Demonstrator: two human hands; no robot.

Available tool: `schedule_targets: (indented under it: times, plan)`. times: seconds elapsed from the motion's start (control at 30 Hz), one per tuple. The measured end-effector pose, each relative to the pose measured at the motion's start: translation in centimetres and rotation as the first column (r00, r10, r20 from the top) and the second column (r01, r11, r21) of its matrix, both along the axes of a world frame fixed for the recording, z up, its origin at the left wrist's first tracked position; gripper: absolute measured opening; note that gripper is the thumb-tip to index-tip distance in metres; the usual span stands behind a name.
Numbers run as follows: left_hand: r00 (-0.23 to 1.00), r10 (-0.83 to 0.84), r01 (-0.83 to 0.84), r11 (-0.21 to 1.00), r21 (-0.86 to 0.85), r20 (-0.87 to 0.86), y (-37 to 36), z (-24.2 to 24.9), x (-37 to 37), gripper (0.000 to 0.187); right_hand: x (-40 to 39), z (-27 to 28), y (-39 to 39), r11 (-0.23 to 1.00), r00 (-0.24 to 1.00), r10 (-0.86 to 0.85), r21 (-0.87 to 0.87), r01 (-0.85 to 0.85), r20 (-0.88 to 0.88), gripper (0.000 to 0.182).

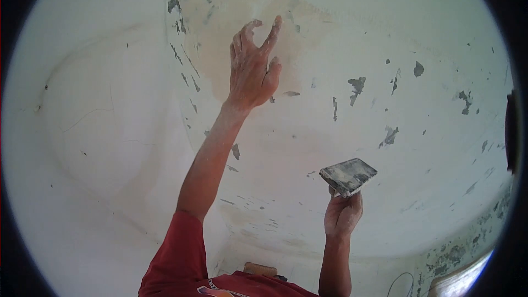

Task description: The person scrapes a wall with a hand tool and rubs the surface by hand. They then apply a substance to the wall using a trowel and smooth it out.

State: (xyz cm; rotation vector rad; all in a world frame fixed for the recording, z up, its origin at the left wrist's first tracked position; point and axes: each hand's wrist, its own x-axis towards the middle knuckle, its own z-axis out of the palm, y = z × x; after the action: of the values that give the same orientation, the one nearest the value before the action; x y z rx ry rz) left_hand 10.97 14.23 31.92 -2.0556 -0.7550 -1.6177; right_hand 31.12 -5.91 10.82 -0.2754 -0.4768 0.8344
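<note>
My left hand is raised to the pale wall surface, its index finger stretched out and the other fingers bent and apart. It holds nothing, and its fingertips overlap a beige, dusty patch. White dust covers the hand and forearm. Lower down on the right, my right hand grips a sanding block from below. The block is flat and rectangular, with a worn grey and whitish face turned up toward me. Its underside, where the fingers hold it, is partly hidden.
Grey chipped spots are scattered over the surface to the right. On the left a smoother section has thin cracks. A dark object stands at the right edge, a bright opening at lower right, and a thin wire loop hangs nearby.
</note>
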Motion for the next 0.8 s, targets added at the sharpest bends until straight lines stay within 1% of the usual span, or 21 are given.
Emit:
schedule_targets:
  times: [0.03,0.07,0.13,0.2,0.37,0.47,0.53,0.57,0.63,0.67,0.73,0.8]
  plan:
    - [0.997,0.065,-0.063,0.996,0.062,-0.033,0.4,0.5,0.1,0.077,0.2,-0.3,-0.2,1.0,1.0,0.002,0.004,-0.002,-0.003,0.034]
    - [0.997,0.067,-0.065,0.996,0.066,-0.036,0.6,0.7,0.2,0.077,0.6,-0.7,-0.3,1.0,1.0,-0.014,-0.005,0.014,0.0,0.034]
    - [0.987,0.141,-0.13,0.983,0.126,-0.077,0.5,1.2,0.3,0.076,1.0,-1.0,-0.4,1.0,1.0,-0.029,-0.012,0.029,-0.004,0.035]
    - [0.987,0.143,-0.133,0.983,0.127,-0.072,0.5,1.6,0.7,0.075,1.3,-0.8,-0.8,0.997,0.997,-0.075,-0.025,0.075,-0.019,0.033]
    - [0.984,0.155,-0.143,0.981,0.13,-0.083,1.0,2.0,1.3,0.074,2.1,-1.3,-1.6,0.995,0.995,-0.104,0.009,0.104,-0.006,0.033]
    - [0.98,0.179,-0.165,0.975,0.146,-0.083,1.4,2.1,1.5,0.074,2.3,-1.5,-2.0,0.994,0.992,-0.112,-0.005,0.112,-0.052,0.032]
    - [0.967,0.243,-0.231,0.963,0.137,-0.079,1.6,2.0,1.6,0.074,2.4,-1.6,-2.2,0.991,0.99,-0.137,-0.006,0.137,-0.018,0.032]
    - [0.967,0.242,-0.23,0.963,0.139,-0.079,1.7,2.0,1.7,0.074,2.4,-1.5,-2.3,0.991,0.99,-0.137,-0.004,0.137,-0.018,0.032]
    - [0.905,0.419,-0.395,0.891,0.225,-0.073,1.8,2.0,1.9,0.074,2.3,-1.2,-2.7,0.99,0.99,-0.14,-0.01,0.14,0.015,0.032]
    - [0.905,0.419,-0.394,0.891,0.225,-0.073,1.9,2.0,2.0,0.074,2.3,-1.3,-2.6,0.99,0.99,-0.14,-0.011,0.14,0.015,0.032]
    - [0.854,0.509,-0.47,0.842,0.266,-0.103,1.3,2.2,2.1,0.075,2.5,-1.5,-2.7,0.985,0.986,-0.167,-0.037,0.166,-0.022,0.031]
    - [0.855,0.511,-0.471,0.836,0.28,-0.087,0.9,2.3,1.5,0.074,2.6,-1.3,-3.0,0.985,0.987,-0.162,-0.058,0.161,-0.002,0.032]
